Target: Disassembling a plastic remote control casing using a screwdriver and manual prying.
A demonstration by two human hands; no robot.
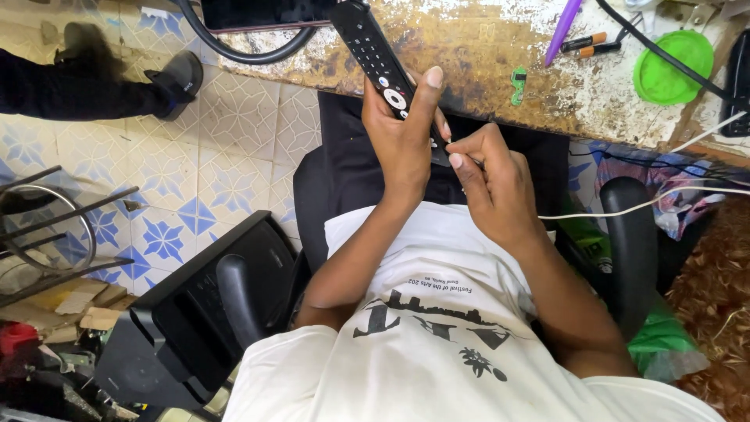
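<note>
Remote control (380,59), black and slim, is the landmark in the head view: its long axis slants from the worn desk (484,62) edge down toward the person's lap. The left hand (406,137) wraps its lower half from the left, fingers curled shut around it, thumb lying up along the button face. The right hand (492,184) sits just right of the remote's bottom end, fingertips pinched together against that end; what they pinch is too small to tell.

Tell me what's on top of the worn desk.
On the desk: green lid, purple pen, two markers, black cables. The remote covers a strip.
</note>
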